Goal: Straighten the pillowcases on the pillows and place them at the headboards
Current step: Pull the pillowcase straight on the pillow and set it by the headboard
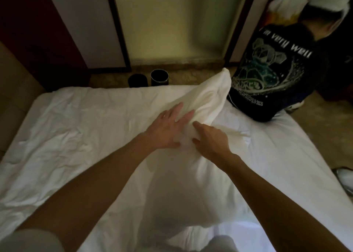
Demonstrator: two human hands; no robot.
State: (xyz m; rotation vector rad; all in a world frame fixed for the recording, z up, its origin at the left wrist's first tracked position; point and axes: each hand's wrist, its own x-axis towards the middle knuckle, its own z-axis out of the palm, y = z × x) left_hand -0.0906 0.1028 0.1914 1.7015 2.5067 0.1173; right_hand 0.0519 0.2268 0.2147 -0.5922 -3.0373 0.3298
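A white pillow (183,184) in a white pillowcase lies lengthwise on the bed (76,129), its near end toward me and its far corner (219,87) raised and creased. My left hand (168,125) lies flat on the pillowcase's upper part with fingers spread and straight. My right hand (208,139) sits just to its right, thumb and forefinger curled into the cloth at a fold; how firm the pinch is stays unclear.
A person in a dark printed shirt (275,74) sits on the bed's far right edge, back to me. Two dark round bins (159,77) stand on the floor beyond the bed. A beige padded panel (13,98) runs along the left.
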